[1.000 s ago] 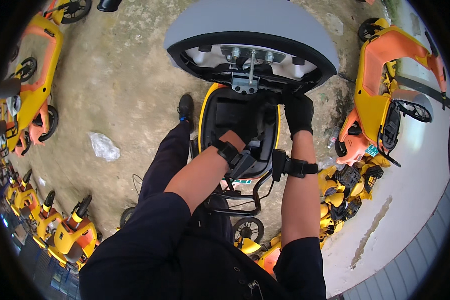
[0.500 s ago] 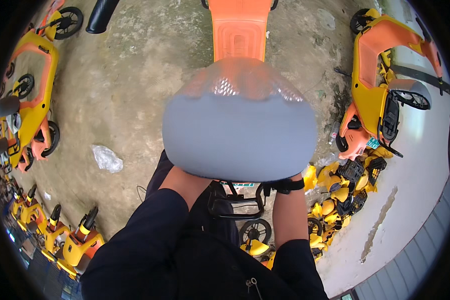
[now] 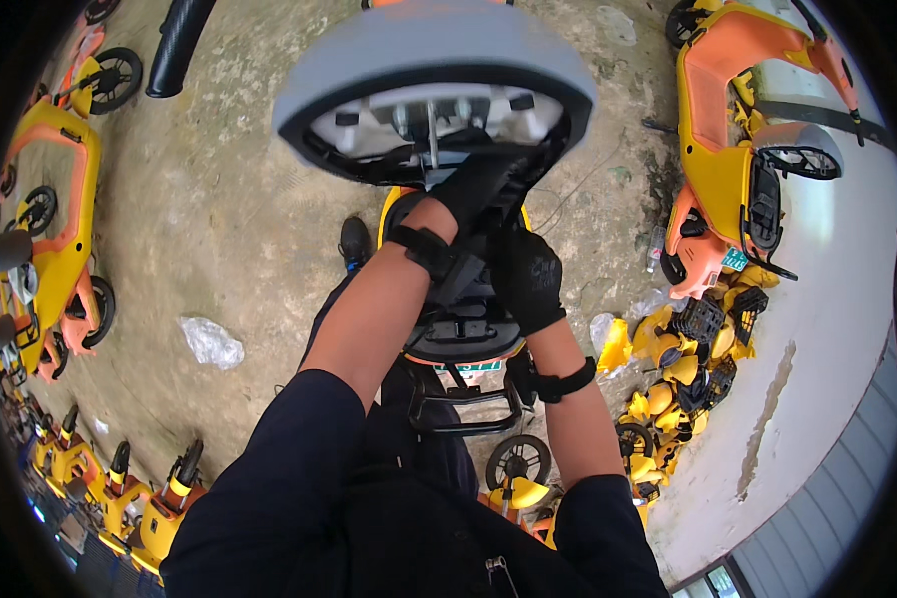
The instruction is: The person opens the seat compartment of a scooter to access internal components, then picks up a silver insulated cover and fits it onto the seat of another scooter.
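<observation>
The grey seat (image 3: 434, 45) is tipped up over the scooter's (image 3: 386, 206) black bin (image 3: 458, 347), underside showing. The gloved left hand (image 3: 483, 187) reaches in at its lower edge — fingers lost against the dark rim (image 3: 572, 118), so I cannot tell whether they grip. The gloved right hand (image 3: 528, 279) is curled at the bin's right side; whether it holds anything is hidden. The seat looks padded on top, stiff beneath, likely of modest weight, its cover perhaps slippery — the rim should give the surest hold, clear of the metal bracket (image 3: 433, 135)

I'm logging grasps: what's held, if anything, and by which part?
Cannot tell, contact obscured: left grip is near the raised seat, right grip near the compartment.
</observation>
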Motion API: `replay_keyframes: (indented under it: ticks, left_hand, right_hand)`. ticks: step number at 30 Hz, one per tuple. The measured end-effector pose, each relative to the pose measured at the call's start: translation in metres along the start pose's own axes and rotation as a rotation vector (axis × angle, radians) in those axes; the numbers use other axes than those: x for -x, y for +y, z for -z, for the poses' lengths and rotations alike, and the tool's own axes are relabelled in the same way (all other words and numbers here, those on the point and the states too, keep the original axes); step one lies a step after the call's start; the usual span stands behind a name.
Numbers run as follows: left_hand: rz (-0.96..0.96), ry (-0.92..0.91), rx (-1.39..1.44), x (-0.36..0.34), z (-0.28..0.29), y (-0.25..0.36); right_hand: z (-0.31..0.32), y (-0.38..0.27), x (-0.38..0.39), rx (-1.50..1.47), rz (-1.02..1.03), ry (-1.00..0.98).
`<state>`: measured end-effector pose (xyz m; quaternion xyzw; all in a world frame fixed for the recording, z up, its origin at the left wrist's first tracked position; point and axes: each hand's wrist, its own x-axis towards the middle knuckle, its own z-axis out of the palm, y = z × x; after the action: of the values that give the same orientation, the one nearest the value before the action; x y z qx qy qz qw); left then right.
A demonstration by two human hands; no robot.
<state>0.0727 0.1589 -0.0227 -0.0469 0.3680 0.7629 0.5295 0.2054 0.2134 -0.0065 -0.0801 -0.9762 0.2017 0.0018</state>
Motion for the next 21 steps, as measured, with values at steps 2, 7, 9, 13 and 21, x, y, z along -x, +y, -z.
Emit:
replay_keyframes:
  ticks: [2,7,9,13,21]
  left_hand:
    - [-0.06,-0.105,-0.394,0.001,0.015,0.001]
    - [-0.609,0.037,-1.284,0.03,0.059,-0.035]
    - [-0.656,0.207,-1.409,0.041,0.094,-0.069]
    - [-0.36,0.301,-0.231,0.079,0.1,-0.062]
    - [-0.276,0.41,0.092,0.058,0.107,-0.011]
  right_hand:
    - [-0.001,0.003,-0.011,0.007,0.009,-0.038]
    - [-0.004,0.017,-0.021,0.095,0.126,0.08]
    - [-0.008,0.013,-0.028,0.106,0.121,0.022]
    - [-0.002,0.006,-0.035,-0.123,-0.029,0.027]
    - [-0.017,0.018,-0.029,-0.493,-0.173,-0.025]
